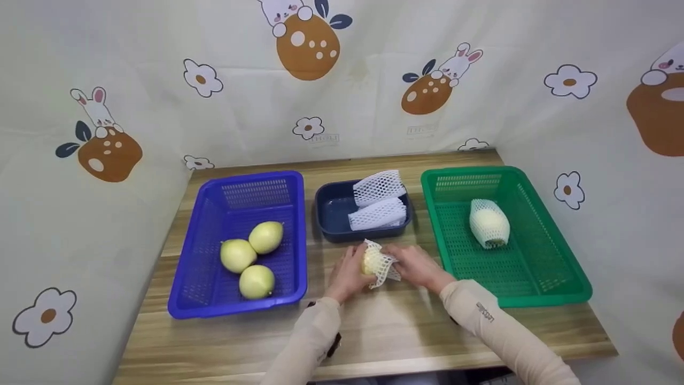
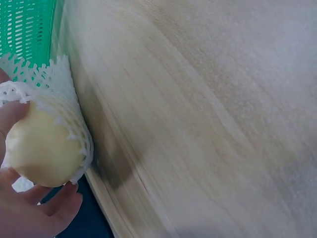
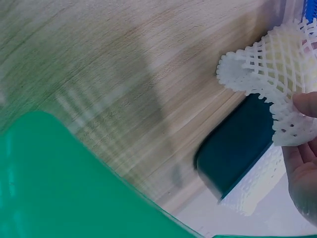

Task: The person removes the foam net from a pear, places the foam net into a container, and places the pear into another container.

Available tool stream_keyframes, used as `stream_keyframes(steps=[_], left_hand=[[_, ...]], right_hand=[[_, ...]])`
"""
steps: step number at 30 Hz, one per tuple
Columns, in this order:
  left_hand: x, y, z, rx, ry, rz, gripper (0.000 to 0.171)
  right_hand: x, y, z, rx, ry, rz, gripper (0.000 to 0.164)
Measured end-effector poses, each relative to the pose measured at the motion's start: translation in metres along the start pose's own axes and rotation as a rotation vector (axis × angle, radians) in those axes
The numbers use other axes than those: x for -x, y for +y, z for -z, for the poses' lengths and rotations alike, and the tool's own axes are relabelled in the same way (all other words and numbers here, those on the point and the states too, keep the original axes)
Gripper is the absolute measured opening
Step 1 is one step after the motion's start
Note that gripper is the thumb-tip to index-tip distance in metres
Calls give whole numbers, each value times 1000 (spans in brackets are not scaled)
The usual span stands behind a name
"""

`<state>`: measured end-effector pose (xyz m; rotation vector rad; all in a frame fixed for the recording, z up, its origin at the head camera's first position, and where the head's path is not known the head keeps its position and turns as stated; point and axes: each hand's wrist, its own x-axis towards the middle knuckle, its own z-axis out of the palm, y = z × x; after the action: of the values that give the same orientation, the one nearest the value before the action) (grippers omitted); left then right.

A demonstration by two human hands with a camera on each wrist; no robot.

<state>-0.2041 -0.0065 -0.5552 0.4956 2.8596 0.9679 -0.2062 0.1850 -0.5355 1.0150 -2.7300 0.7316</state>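
Smooth-skinned pale fruit [image 2: 44, 146], matt white foam-like netting [image 3: 285, 121], perforated plastic blue basket [image 1: 254, 211] and green basket [image 1: 470, 272], wood-grained bench [image 1: 395, 331], lightly creased sheeting [image 1: 347, 96]

I had the left hand [image 2: 37, 210] over at the left edge, gripping a pale yellow fruit [image 2: 43, 148], thumb [image 2: 15, 115] above and fingers [image 2: 68, 208] below. A white foam net [image 2: 62, 91] hugged part of it, frilly end sticking out, but the side facing my cam was bare. I got a slotted green basket [image 2: 27, 25] top left, a dark blue tub [image 2: 88, 214] past the fingers, and loads of wooden table [image 2: 193, 119].
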Motion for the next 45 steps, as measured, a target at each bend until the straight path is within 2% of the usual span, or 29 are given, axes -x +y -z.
stream_keyframes(steps=[5, 11, 16, 24, 30, 38, 42, 45], left_hand=[[3, 1, 4, 21, 7, 29, 77], [7, 1, 6, 73, 26, -11, 72], [10, 4, 9, 111, 34, -48, 69], [15, 9, 13, 142, 47, -30, 68], [22, 5, 11, 68, 46, -44, 70], [30, 4, 12, -11, 12, 25, 72], [33, 1, 13, -28, 8, 53, 75], [37, -2, 13, -34, 13, 55, 73]], right_hand=[[1, 2, 3, 18, -22, 18, 40], [2, 1, 8, 75, -40, 2, 47], [3, 1, 13, 134, -32, 7, 45], [4, 4, 18, 213, -8, -28, 38], [4, 6, 22, 211, 17, -37, 32], [3, 4, 26, 259, 85, -25, 19], [4, 3, 27, 287, 150, -79, 14], [6, 3, 28, 268, 167, -125, 14]])
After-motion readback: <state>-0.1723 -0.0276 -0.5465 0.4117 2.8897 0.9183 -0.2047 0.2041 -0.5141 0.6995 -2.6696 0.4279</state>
